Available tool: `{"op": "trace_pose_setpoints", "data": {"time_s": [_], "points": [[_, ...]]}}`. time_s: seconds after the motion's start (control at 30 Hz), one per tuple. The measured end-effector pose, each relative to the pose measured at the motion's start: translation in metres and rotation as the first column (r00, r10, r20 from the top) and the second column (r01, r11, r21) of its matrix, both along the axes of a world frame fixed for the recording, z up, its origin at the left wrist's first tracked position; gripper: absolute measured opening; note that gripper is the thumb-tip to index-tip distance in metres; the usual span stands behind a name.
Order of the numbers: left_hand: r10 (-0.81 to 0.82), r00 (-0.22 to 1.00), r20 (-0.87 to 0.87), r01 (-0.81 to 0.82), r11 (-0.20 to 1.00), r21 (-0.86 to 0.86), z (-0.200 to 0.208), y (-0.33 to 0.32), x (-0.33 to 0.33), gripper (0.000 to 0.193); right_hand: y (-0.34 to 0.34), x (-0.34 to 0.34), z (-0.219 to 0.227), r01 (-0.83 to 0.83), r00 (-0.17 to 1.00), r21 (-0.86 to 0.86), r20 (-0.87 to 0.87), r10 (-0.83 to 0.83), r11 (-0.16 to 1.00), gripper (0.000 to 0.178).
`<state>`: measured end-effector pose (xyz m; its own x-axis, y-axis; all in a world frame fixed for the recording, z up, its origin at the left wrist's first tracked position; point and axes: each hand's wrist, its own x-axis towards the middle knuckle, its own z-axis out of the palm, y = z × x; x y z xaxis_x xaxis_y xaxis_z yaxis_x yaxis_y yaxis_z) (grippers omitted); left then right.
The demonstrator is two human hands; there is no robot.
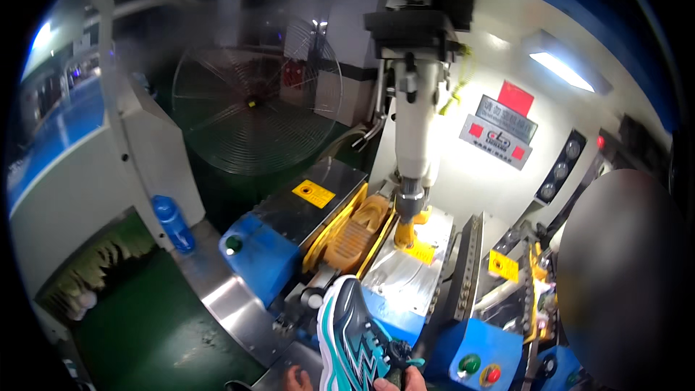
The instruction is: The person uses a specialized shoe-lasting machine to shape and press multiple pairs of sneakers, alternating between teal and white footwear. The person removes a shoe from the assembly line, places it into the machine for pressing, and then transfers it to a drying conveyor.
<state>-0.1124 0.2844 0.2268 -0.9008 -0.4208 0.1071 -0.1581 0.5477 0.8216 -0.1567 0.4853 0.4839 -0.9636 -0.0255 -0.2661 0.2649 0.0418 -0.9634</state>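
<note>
A dark sneaker [356,337] with teal and white stripes and a white-and-teal sole stands toe up at the bottom of the view. My right hand [402,379] grips it around its collar and laces; the palm is out of view. To the left of the sole, just apart from it, are the fingertips of my left hand [296,379], slightly spread with nothing seen in them. Beyond the toe lies a tan ribbed sole-shaped pad [356,232] between yellow side plates of a press machine. Over the neighbouring metal plate hangs a white vertical press cylinder [411,119].
A blue control box [481,351] with green and red buttons stands at the right front. Another blue housing [260,250] is left of the pad. A blue bottle [173,223] rests on the left ledge, a large fan [253,103] behind. A blurred dark round shape [626,275] blocks the right side.
</note>
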Motion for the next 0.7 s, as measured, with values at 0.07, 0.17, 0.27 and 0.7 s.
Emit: {"op": "trace_pose_setpoints", "data": {"time_s": [0.07,0.17,0.27,0.7], "points": [[-0.073,0.997,-0.019,0.063,0.941,-0.332,-0.016,0.012,-0.011,0.043,-0.007,-0.047,0.039,0.079,0.996,-0.163,0.060,-0.071,0.983,0.049],[-0.117,0.989,0.095,0.146,0.899,-0.412,-0.021,0.003,-0.014,0.046,-0.042,-0.131,0.073,0.134,0.943,-0.357,0.333,-0.008,0.924,0.046],[-0.089,0.973,0.211,0.171,0.895,-0.411,-0.010,-0.003,-0.003,0.043,-0.066,-0.268,0.051,0.113,0.827,-0.347,0.552,0.105,0.931,0.030],[-0.204,0.949,0.241,0.282,0.891,-0.355,-0.038,-0.009,-0.012,0.043,-0.083,-0.402,-0.053,0.199,0.980,0.542,-0.090,-0.179,0.817,0.048]]}}
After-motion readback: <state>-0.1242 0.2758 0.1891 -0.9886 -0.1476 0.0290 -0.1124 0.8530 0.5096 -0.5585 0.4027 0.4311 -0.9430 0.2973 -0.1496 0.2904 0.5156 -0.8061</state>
